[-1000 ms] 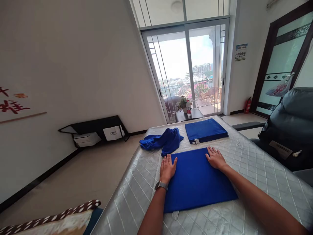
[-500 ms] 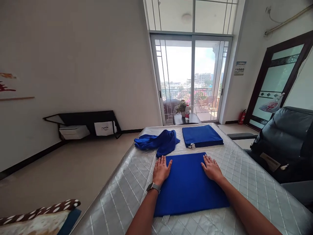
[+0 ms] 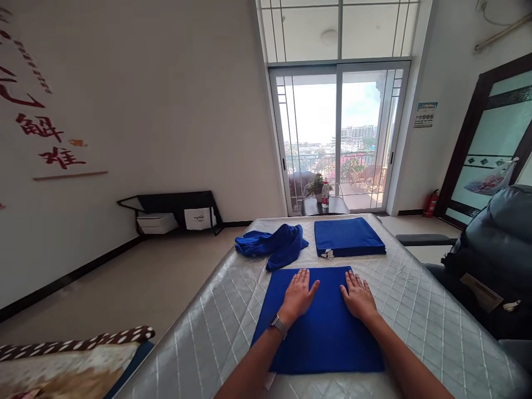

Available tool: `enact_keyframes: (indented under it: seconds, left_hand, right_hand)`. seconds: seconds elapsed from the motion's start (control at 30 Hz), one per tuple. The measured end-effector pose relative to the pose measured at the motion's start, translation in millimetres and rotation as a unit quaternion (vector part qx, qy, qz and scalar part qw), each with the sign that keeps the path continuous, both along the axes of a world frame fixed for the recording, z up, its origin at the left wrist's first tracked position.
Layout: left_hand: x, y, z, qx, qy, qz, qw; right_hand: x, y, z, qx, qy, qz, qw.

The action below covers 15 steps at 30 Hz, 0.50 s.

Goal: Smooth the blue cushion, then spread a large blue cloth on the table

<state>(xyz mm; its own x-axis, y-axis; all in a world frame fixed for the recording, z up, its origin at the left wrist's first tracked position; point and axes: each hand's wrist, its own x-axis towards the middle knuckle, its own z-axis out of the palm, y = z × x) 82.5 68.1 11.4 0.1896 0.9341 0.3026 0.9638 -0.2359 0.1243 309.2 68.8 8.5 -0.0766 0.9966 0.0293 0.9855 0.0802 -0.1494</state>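
A blue folded cloth [image 3: 328,332] lies flat on the plastic-covered mattress [image 3: 211,327] in front of me. My left hand [image 3: 298,295] rests palm down on its left half, fingers stretched forward. Near the cloth's far right corner, my right hand [image 3: 358,296] lies flat with its fingers out. Neither hand grips anything. Beyond the right hand sits a neat stack of folded blue cloths [image 3: 349,235] with white tags at its near edge. To the stack's left is a crumpled blue cloth [image 3: 276,244], its lower end close to the flat cloth's far left corner.
A small dark table [image 3: 325,206] with a plant and a bottle [image 3: 325,194] stands past the mattress, before the sliding glass door. On the right is a black leather armchair [image 3: 505,249]. A patterned blanket [image 3: 75,366] shows at lower left, with a low black rack [image 3: 178,202] by the wall.
My left hand has moved right, from the flat cloth's left edge onto its surface. My right hand stays near the far right corner. The head view has turned slightly left.
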Motion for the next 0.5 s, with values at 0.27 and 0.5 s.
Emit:
enact_keyframes:
  seconds: [0.27,0.5]
  left_hand:
    - [116,7,-10.1,-0.039,-0.024,-0.108,0.993]
    - [43,-6,-9.9,-0.047,0.005,-0.025,0.999]
  right_hand:
    - [6,0,-9,0.01,-0.03,0.026,0.999]
    - [2,1,-6,0.017,-0.003,0.005,1.0]
